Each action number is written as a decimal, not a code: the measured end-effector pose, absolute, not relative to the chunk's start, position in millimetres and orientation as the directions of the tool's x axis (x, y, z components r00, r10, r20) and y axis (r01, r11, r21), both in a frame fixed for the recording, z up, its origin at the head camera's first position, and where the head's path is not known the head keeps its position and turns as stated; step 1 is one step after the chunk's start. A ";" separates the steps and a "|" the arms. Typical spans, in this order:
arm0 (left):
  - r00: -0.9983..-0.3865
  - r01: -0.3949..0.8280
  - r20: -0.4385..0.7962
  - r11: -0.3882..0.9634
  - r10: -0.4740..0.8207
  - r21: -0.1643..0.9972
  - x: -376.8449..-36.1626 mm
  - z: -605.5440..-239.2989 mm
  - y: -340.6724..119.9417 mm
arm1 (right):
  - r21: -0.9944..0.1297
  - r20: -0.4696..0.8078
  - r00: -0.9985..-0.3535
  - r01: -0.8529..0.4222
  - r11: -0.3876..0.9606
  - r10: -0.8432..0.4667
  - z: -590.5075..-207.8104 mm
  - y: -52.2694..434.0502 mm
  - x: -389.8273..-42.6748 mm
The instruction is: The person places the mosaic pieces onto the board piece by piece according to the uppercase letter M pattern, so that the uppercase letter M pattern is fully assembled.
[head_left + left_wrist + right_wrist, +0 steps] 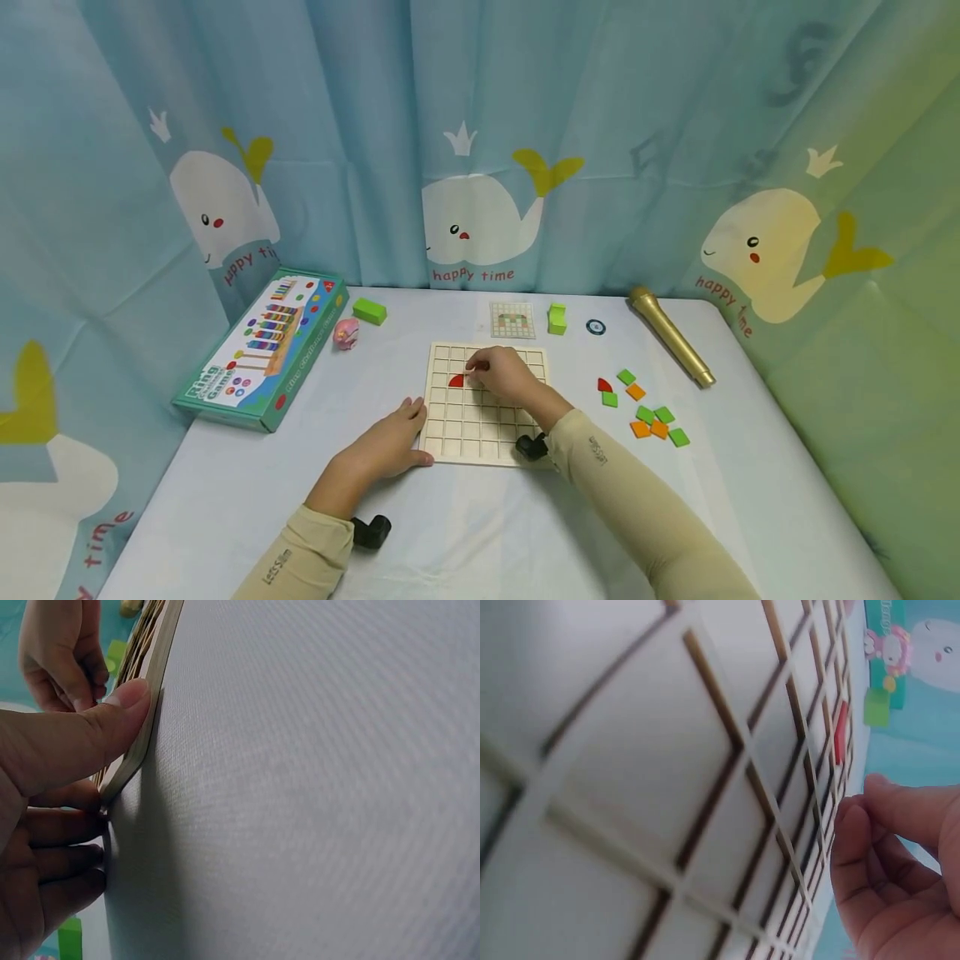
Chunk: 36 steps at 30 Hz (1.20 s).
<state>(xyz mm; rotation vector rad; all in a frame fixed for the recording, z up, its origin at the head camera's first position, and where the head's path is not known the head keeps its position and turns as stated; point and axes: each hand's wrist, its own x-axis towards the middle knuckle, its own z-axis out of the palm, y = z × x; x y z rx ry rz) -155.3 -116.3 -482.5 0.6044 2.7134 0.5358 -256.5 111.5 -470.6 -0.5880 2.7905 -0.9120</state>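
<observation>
A pale wooden grid board (453,429) lies on the white table. A red quarter-round piece (456,381) sits in one of its cells on the upper left. My left hand (386,442) rests against the board's near left corner, its thumb (124,712) on the front edge and its fingers along the left side. Just right of the red piece, my right hand (506,375) is over the board with thumb and forefinger tips together. In the right wrist view the curled fingers (855,862) hide whatever might be between them.
Several green and orange square tiles (659,429) and another red piece (604,385) lie to the right. A pattern card (513,320), green blocks (370,311), a round disc (596,327) and a gold microphone (672,337) are behind. A game box (262,350) and a pink toy (346,334) stand left.
</observation>
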 end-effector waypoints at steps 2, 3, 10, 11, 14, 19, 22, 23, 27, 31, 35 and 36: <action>-0.863 0.338 -0.223 0.846 0.453 0.412 -155.2 -482.7 -116.1 | -0.599 -0.009 -0.917 -0.315 0.736 -0.400 -468.6 118.6 -256.7; -0.863 0.338 -0.223 0.846 0.453 0.413 -155.0 -482.4 -116.1 | -0.602 -0.009 -0.921 -0.307 0.737 -0.390 -467.6 122.4 -257.1; -0.868 0.346 -0.190 0.834 0.458 0.430 -154.0 -482.2 -117.4 | -0.593 -0.003 -0.947 -0.258 0.763 -0.322 -459.2 152.5 -260.1; -0.868 0.348 -0.189 0.835 0.458 0.426 -153.6 -482.5 -117.8 | -0.593 -0.001 -0.948 -0.255 0.764 -0.317 -458.0 157.5 -260.2; -0.867 0.354 -0.185 0.834 0.462 0.424 -152.9 -482.8 -118.3 | -0.601 0.003 -0.956 -0.236 0.764 -0.293 -454.3 173.3 -260.1; -0.864 0.359 -0.175 0.822 0.472 0.443 -151.9 -481.3 -118.1 | -0.609 -0.006 -0.974 -0.177 0.773 -0.228 -452.6 200.4 -260.4; -0.864 0.354 -0.178 0.819 0.472 0.451 -151.1 -480.3 -117.6 | -0.607 -0.007 -0.982 -0.146 0.781 -0.189 -453.0 215.4 -258.9; -0.864 0.353 -0.178 0.818 0.471 0.454 -150.9 -480.0 -117.5 | -0.608 -0.006 -0.984 -0.136 0.782 -0.176 -452.6 220.0 -258.0; -0.864 0.354 -0.180 0.822 0.470 0.446 -151.3 -480.7 -117.1 | -0.596 0.011 -0.990 -0.122 0.793 -0.144 -452.2 237.8 -254.4; -0.867 0.356 -0.176 0.825 0.467 0.439 -152.5 -483.8 -117.4 | -0.597 -0.006 -0.995 -0.079 0.798 -0.103 -451.4 255.1 -250.0; -0.868 0.355 -0.173 0.826 0.465 0.438 -153.3 -485.7 -117.4 | -0.603 -0.038 -0.998 -0.018 0.798 -0.052 -452.4 273.5 -247.8; -0.868 0.356 -0.173 0.825 0.466 0.439 -153.6 -486.0 -117.5 | -0.605 -0.045 -0.998 -0.007 0.797 -0.043 -452.6 277.8 -247.2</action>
